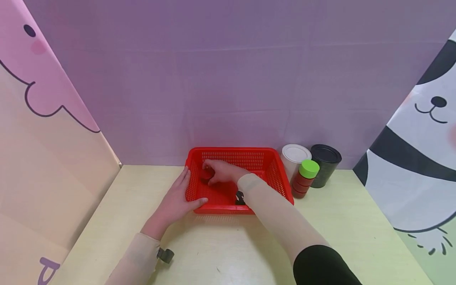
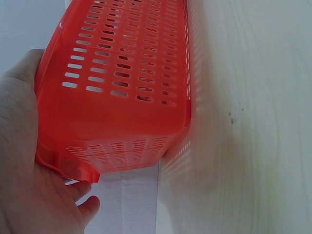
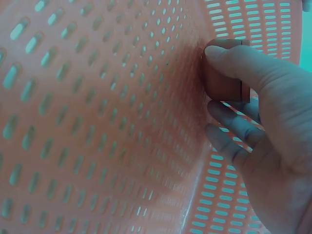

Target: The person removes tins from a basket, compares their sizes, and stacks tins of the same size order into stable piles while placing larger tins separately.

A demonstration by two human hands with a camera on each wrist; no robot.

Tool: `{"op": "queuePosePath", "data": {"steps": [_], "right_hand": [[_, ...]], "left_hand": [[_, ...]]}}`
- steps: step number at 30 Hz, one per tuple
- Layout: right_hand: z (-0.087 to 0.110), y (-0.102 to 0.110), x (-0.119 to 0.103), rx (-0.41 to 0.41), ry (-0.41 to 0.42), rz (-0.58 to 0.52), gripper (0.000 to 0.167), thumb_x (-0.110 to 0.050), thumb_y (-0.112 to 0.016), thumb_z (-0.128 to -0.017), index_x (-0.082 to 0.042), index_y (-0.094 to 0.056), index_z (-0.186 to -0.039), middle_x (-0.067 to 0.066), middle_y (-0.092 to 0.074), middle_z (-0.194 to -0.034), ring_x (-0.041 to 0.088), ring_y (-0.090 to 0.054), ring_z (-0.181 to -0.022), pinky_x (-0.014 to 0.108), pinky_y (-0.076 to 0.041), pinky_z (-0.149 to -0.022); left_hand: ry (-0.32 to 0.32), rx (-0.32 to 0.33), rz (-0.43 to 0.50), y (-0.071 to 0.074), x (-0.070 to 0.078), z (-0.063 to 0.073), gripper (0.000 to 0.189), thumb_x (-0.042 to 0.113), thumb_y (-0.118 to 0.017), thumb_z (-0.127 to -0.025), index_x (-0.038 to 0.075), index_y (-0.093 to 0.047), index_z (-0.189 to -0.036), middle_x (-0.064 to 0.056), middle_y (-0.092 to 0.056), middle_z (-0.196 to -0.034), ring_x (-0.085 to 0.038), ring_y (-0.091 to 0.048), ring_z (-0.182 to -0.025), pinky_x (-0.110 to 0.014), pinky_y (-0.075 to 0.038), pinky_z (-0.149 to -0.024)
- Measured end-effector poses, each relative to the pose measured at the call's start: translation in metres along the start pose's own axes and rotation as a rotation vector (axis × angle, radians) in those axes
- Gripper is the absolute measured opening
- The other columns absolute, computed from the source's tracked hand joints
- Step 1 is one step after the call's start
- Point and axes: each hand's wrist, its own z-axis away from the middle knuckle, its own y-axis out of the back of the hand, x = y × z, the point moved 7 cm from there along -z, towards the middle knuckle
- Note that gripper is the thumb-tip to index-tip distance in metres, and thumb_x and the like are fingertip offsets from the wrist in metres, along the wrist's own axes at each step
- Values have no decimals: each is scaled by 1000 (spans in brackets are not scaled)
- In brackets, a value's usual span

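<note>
A red plastic basket (image 1: 228,209) with slotted walls stands on the table against the back wall. My left hand (image 1: 175,200) holds its near left corner, fingers along the left rim and thumb over the front rim. In the left wrist view that hand (image 2: 29,146) lies along the rim, with two fingertips showing past the corner. Inside the basket at the left, my right hand (image 1: 224,172) grips a small, round, reddish-brown container (image 3: 224,73) between thumb and fingers. A dark band circles the container near one end; its exact kind cannot be made out.
Just right of the basket stand a white-lidded canister (image 1: 296,153), a black canister (image 1: 325,155) and a dark red jar with a green lid (image 1: 308,169). A purple backdrop (image 1: 228,79) rises behind. Pale tabletop (image 1: 213,253) extends in front.
</note>
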Motion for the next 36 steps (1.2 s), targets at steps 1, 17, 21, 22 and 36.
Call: {"op": "queuePosePath", "data": {"steps": [1, 17, 21, 22, 36], "right_hand": [[0, 1, 0, 4, 5, -4, 62, -11, -93, -90, -19, -62, -143, 2, -70, -133, 25, -67, -122, 37, -63, -102], [-2, 11, -2, 84, 28, -25, 69, -13, -96, -87, -23, -61, -145, -9, -66, -132, 16, -64, -120, 36, -62, -104], [0, 18, -4, 107, 40, -38, 72, -12, -96, -87, -22, -60, -148, -8, -65, -135, 18, -63, -122, 37, -62, -104], [1, 19, -4, 111, 45, -46, 72, -11, -95, -87, -21, -60, -148, -7, -65, -136, 18, -63, -123, 37, -62, -104], [7, 33, -4, 147, 69, -95, 69, -11, -93, -89, -22, -59, -148, -3, -62, -143, 21, -60, -129, 36, -61, -105]], "left_hand": [[1, 0, 1, 0, 0, 0, 123, 56, -88, -89, 6, -19, -177, -7, -11, -186, -37, -18, -169, -60, -48, -119], [18, -6, 0, 3, -1, 1, 125, 57, -89, -88, 10, -16, -178, -4, -11, -186, -35, -19, -169, -58, -51, -116], [21, -6, 0, 3, -1, 1, 125, 57, -89, -88, 11, -15, -178, -4, -10, -186, -34, -19, -169, -58, -52, -116], [23, -7, 1, 3, -1, 1, 126, 57, -89, -88, 11, -15, -179, -3, -10, -186, -34, -19, -169, -57, -52, -115], [12, 3, 8, 3, 2, 2, 125, 56, -89, -87, 10, -17, -178, -3, -11, -186, -34, -21, -168, -59, -54, -113]]}}
